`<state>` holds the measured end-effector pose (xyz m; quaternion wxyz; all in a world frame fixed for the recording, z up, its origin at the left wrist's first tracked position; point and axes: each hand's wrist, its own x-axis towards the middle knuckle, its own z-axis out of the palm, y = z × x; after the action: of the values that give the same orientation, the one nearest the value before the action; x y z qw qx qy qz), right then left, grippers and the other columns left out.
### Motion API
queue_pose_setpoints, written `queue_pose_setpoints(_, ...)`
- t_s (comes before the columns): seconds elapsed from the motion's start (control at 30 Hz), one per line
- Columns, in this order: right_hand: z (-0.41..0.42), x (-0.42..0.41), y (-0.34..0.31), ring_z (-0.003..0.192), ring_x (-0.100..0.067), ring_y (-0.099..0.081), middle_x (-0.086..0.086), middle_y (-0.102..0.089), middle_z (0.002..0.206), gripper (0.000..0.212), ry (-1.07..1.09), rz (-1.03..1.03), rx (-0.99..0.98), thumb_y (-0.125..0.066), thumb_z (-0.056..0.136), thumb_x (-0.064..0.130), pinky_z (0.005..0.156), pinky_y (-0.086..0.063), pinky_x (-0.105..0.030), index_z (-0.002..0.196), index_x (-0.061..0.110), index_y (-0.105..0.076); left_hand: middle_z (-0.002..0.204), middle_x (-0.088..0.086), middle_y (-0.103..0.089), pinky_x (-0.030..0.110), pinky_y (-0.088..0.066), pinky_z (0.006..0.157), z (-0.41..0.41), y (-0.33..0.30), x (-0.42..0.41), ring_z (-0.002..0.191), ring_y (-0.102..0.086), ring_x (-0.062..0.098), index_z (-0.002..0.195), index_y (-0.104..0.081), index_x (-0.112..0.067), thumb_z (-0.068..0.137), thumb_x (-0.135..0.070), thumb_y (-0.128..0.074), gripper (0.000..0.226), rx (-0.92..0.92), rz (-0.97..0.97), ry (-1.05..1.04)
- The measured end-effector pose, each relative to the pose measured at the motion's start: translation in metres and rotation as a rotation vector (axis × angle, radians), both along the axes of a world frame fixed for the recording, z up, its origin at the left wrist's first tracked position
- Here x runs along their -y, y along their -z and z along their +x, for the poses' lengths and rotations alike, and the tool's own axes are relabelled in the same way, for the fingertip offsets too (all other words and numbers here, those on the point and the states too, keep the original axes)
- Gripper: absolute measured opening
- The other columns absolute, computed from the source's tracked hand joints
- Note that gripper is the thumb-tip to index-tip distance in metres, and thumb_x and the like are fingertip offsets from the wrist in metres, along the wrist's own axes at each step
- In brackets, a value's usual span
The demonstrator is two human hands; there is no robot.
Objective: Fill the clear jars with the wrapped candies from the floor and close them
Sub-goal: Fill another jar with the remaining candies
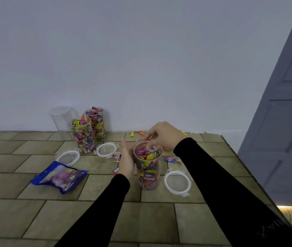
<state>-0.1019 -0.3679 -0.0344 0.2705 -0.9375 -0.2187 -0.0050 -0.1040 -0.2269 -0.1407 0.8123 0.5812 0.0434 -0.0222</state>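
A clear jar nearly full of wrapped candies stands upright on the floor, the left hand flat against its side with fingers straight. Above its open mouth the right hand hangs, fingers curled downward into the candies; whether they pinch one I cannot tell. Beyond the fingers, two filled jars stand by the wall.

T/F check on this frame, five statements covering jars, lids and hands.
1. The near jar has its lid on. False: its mouth is open, and a lid lies on the floor to its right.
2. The right hand is above the near jar's mouth. True.
3. The left hand is at the left side of the near jar. True.
4. All the jars by the wall hold candy. False: the far-left jar is empty.
5. The blue bag sits inside a jar. False: it lies on the floor.
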Motion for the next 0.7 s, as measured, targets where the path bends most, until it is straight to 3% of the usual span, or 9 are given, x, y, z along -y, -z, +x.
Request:
queue_pose_setpoints(0.07, 0.006, 0.007, 0.004, 0.071, -0.001, -0.056, 0.005, -0.069, 0.088, 0.014, 0.065, 0.143, 0.047, -0.079, 0.075, 0.018, 0.066, -0.041, -0.015, 0.088, 0.016, -0.077, 0.104, 0.018, -0.072, 0.044, -0.050, 0.095, 0.006, -0.003, -0.002, 0.102, -0.067, 0.030, 0.102, -0.070, -0.009, 0.097, -0.063, -0.013, 0.079, 0.012, 0.044, -0.030)
queue_pose_setpoints(0.2, 0.021, 0.020, 0.026, 0.069, -0.001, -0.053, 0.009, -0.064, 0.082, 0.012, 0.211, 0.246, 0.110, -0.069, 0.086, 0.024, 0.061, -0.039, -0.008, 0.090, 0.014, -0.074, 0.099, 0.004, -0.072, 0.034, -0.055, 0.083, 0.024, -0.010, -0.010, 0.091, -0.069, 0.017, 0.092, -0.069, -0.018, 0.102, -0.038, -0.040, 0.036, 0.103, 0.312, -0.021)
queue_pose_setpoints(0.3, 0.037, 0.032, 0.053, 0.076, -0.007, -0.055, 0.002, -0.068, 0.088, 0.015, 0.328, 0.229, 0.094, -0.063, 0.090, 0.021, 0.069, -0.042, -0.015, 0.096, 0.011, -0.073, 0.096, 0.006, -0.071, 0.033, -0.054, 0.078, 0.044, -0.014, -0.012, 0.085, -0.067, 0.019, 0.090, -0.066, -0.016, 0.099, -0.025, -0.051, 0.020, 0.108, 0.422, 0.047)
queue_pose_setpoints(0.37, 0.052, 0.038, 0.071, 0.080, -0.009, -0.057, 0.001, -0.068, 0.091, 0.016, 0.384, 0.187, 0.050, -0.061, 0.090, 0.019, 0.073, -0.041, -0.018, 0.097, 0.011, -0.072, 0.086, 0.005, -0.068, 0.030, -0.052, 0.071, 0.058, -0.013, -0.010, 0.079, -0.063, 0.020, 0.086, -0.064, -0.017, 0.099, -0.021, -0.052, 0.019, 0.106, 0.512, 0.050)
queue_pose_setpoints(0.43, 0.068, 0.042, 0.088, 0.088, -0.014, -0.063, -0.001, -0.071, 0.095, 0.015, 0.419, 0.147, 0.008, -0.060, 0.090, 0.020, 0.080, -0.047, -0.025, 0.094, 0.012, -0.073, 0.085, 0.006, -0.068, 0.036, -0.055, 0.077, 0.076, -0.005, -0.011, 0.084, -0.065, 0.026, 0.084, -0.065, -0.022, 0.098, -0.020, -0.054, 0.018, 0.099, 0.587, 0.065)
queue_pose_setpoints(0.5, 0.080, 0.045, 0.098, 0.094, -0.018, -0.064, -0.004, -0.071, 0.099, 0.016, 0.435, 0.108, -0.028, -0.060, 0.089, 0.021, 0.085, -0.050, -0.030, 0.095, 0.012, -0.072, 0.092, 0.006, -0.069, 0.049, -0.054, 0.088, 0.093, 0.007, -0.013, 0.096, -0.065, 0.033, 0.083, -0.065, -0.029, 0.096, -0.021, -0.057, 0.017, 0.101, 0.708, 0.089)
queue_pose_setpoints(0.6, 0.103, 0.050, 0.112, 0.100, -0.021, -0.061, -0.006, -0.068, 0.108, 0.019, 0.453, 0.035, -0.045, -0.060, 0.089, 0.024, 0.087, -0.047, -0.031, 0.101, 0.013, -0.070, 0.111, 0.008, -0.064, 0.048, -0.050, 0.095, 0.124, 0.026, -0.011, 0.106, -0.061, 0.030, 0.090, -0.060, -0.038, 0.087, -0.038, -0.060, 0.003, 0.107, 0.980, 0.128)
queue_pose_setpoints(0.7, 0.120, 0.054, 0.124, 0.113, -0.023, -0.055, -0.006, -0.058, 0.121, 0.025, 0.479, -0.046, -0.033, -0.059, 0.090, 0.030, 0.093, -0.042, -0.032, 0.110, 0.018, -0.066, 0.133, 0.006, -0.047, 0.044, -0.038, 0.106, 0.136, 0.028, -0.009, 0.125, -0.045, 0.025, 0.117, -0.058, -0.035, 0.088, -0.052, -0.051, 0.034, 0.049, 1.250, 0.145)
